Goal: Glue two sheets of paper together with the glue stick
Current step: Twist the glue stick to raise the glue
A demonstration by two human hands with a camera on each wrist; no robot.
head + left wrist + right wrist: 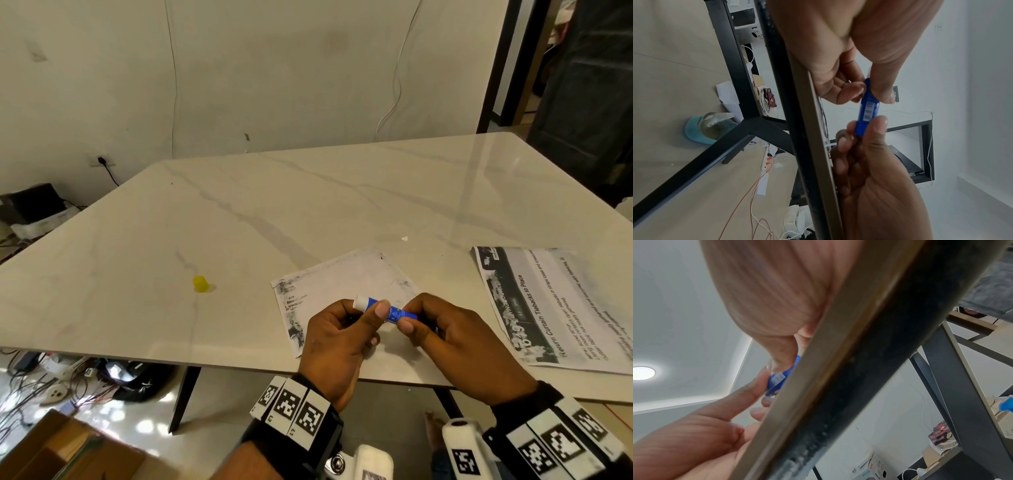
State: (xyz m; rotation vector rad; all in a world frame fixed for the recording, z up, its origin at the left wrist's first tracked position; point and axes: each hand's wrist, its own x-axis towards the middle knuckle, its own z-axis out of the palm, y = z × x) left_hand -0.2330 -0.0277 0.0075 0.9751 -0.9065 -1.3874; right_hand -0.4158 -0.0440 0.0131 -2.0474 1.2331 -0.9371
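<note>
Both hands meet over the table's (239, 212) near edge: left hand (337, 337) and right hand (445, 339) each pinch the glue stick (394, 310), fingers curled.

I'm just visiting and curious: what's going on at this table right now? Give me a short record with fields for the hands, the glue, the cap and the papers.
left hand: grips the glue stick near its white tip
right hand: pinches the stick's other end
glue stick: blue, uncapped, white glue showing, held level over the nearer sheet
yellow cap: stands on the table, off to the left, apart from the papers
nearer sheet: lies flat under the hands, mostly blank side up
printed sheet: lies flat to the right, text side up, not touching the other
stage: no gluing visible yet
</note>
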